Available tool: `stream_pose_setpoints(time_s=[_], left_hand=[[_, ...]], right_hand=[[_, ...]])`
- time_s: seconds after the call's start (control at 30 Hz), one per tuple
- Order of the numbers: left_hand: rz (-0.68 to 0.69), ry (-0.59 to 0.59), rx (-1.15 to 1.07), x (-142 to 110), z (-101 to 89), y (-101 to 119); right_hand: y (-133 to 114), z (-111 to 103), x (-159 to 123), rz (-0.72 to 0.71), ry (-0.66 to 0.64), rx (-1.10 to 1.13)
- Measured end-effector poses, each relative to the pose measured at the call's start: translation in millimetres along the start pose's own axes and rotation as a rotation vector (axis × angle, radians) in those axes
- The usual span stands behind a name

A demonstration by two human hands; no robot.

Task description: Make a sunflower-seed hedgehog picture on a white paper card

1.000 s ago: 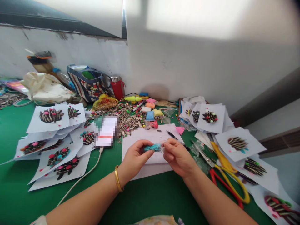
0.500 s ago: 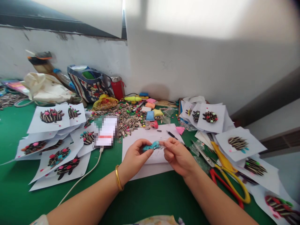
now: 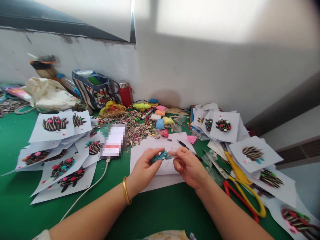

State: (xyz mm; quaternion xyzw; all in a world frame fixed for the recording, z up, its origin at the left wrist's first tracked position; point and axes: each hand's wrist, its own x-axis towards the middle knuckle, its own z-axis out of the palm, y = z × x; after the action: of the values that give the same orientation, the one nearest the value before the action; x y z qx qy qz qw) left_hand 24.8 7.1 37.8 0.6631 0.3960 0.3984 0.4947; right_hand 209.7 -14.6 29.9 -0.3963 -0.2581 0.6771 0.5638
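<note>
Head view, read left to right, with places given from the white paper sheet (image 3: 162,179) on the green tabletop (image 3: 22,213). Well left of the sheet: layered sunflower-seed hedgehog collages (image 3: 55,123). Nearer its left edge: a white charging cable (image 3: 96,182) and the smartphone (image 3: 113,141) it feeds into, screen pixelated. Behind the sheet's left rear corner: loose striped sunflower seeds (image 3: 138,129). Over the sheet: the left hand (image 3: 143,166), thumb and index finger pinching a blue clay packet (image 3: 163,155), remaining fingers hidden; the right hand (image 3: 190,168), thumb and index finger pinching the packet's right end, other fingers curled. Across the sheet's right edge: a black pen (image 3: 183,144). Right of the sheet: red-and-yellow-handled scissors (image 3: 221,171); farther right, more seed collages (image 3: 253,154).
</note>
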Motion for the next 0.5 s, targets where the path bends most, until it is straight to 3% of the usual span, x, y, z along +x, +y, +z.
stream_pose_setpoints(time_s=[0.23, 0.5], left_hand=[[0.063, 0.026, 0.090, 0.1, -0.9, 0.0], [-0.084, 0.031, -0.086, -2.4, 4.4, -4.1]], right_hand=[[-1.8, 1.7, 0.4, -0.021, 0.044, 0.077], [2.6, 1.9, -0.9, -0.003, -0.035, 0.006]])
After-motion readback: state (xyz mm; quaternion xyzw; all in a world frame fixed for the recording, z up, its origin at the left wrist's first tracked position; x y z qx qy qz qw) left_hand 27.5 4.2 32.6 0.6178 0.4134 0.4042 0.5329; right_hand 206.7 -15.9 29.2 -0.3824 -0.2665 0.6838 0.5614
